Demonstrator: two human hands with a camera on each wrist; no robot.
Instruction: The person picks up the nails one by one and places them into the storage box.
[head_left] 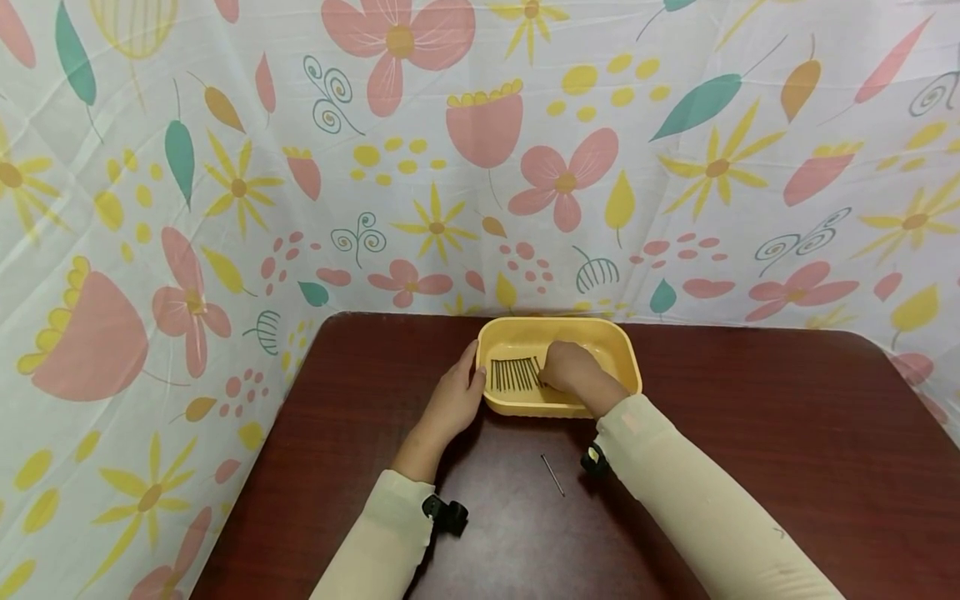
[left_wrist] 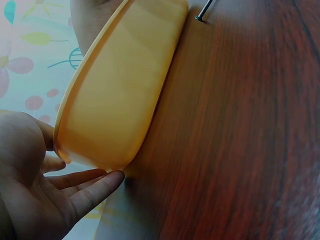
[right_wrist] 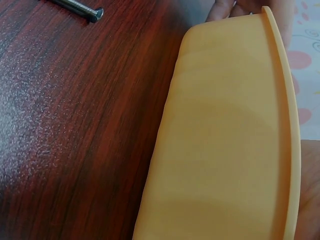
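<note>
A yellow plastic tray point(head_left: 558, 409) stands near the table's back edge. In it a row of several thin dark nails point(head_left: 513, 375) lies side by side at the left. My left hand point(head_left: 453, 396) holds the tray's left end, thumb at the rim and fingers along the outer wall; the left wrist view shows this hand point(left_wrist: 45, 185) at the tray's corner. Inside the tray, my right hand point(head_left: 573, 367) has curled fingers pinching a nail at the row's right end; its fingertips are partly hidden. A single nail point(head_left: 552, 475) lies on the table in front of the tray.
The dark reddish-brown table point(head_left: 390, 400) runs back to a floral cloth point(head_left: 420, 217) that hangs behind and at the left. A black camera mount sits on each wrist, the left mount point(head_left: 447, 514) lying above the table.
</note>
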